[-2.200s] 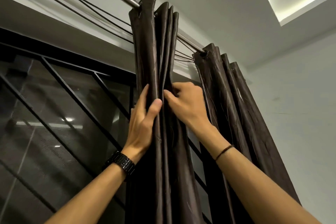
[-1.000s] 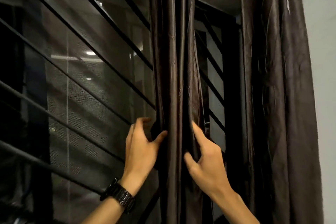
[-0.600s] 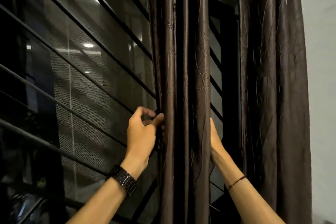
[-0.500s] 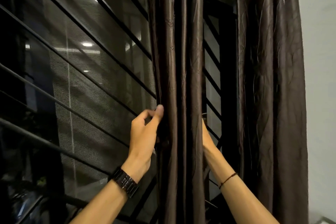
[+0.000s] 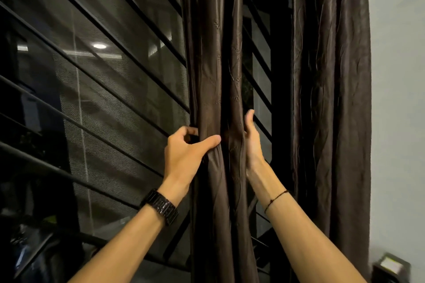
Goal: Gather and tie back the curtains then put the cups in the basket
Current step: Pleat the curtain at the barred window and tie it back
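A dark brown curtain (image 5: 212,64) hangs bunched into narrow folds in the middle of the view. My left hand (image 5: 186,154) grips its left side, thumb across the front folds and fingers curled behind. My right hand (image 5: 251,140) presses against the bundle's right edge, with its fingers hidden behind the fabric. A second dark brown curtain (image 5: 331,99) hangs loose further right, next to the wall. No cups or basket are in view.
Behind the curtains is a dark window (image 5: 96,89) with mesh and slanted black bars. A pale wall (image 5: 397,99) runs down the right side. A small dark box-like object (image 5: 391,267) sits at the bottom right corner.
The view dropped from the curtain rod to mid height as both hands slid down the bundle. My left thumb now wraps across the front folds, and my right hand reached behind the right edge.
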A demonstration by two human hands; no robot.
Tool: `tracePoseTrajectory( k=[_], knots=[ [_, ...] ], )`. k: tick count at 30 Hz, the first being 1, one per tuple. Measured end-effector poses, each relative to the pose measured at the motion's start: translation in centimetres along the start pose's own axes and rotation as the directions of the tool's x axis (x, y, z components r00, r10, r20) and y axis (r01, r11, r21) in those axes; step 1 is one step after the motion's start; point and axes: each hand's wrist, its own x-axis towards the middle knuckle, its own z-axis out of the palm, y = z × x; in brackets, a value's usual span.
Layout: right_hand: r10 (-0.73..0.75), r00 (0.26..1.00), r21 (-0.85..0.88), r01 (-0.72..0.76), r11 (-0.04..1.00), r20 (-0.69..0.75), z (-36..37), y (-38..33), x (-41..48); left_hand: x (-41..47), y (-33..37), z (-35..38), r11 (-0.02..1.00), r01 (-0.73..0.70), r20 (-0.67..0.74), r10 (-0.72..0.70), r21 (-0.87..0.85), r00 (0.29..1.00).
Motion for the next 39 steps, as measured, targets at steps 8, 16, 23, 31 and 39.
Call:
tracePoseTrajectory(
  k=[8, 16, 23, 31, 39],
  knots=[
    [0.11, 0.941, -0.154, -0.167, 0.974, -0.321, -0.7, 1.9, -0.2, -0.2, -0.5, 1.4, 0.974, -0.059, -0.019, 0.065, 0.219, 0.998],
    [0.18, 0.944, -0.151, -0.227, 0.962, -0.275, -3.1, -0.9, -1.5, 1.1, -0.1, 0.9, 0.999, -0.018, 0.177, 0.01, 0.047, 0.984],
    [0.135, 0.991, -0.561, -0.099, 0.822, 0.022, -1.5, -4.4, -1.4, 0.9, 0.4, 0.6, 0.968, -0.105, 0.044, 0.098, 0.227, 0.994],
    [-0.479, 0.857, -0.841, 0.109, 0.53, -0.191, -2.6, -0.5, -2.5, 0.5, 0.2, 2.6, 0.843, -0.027, -0.157, 0.132, 0.538, 0.979],
    [-0.765, 0.541, -0.588, 0.509, 0.629, -0.35, -0.2, 1.0, -6.5, -0.3, 1.6, 3.5, 0.948, 0.033, 0.078, -0.061, 0.317, 0.995]
  ],
)
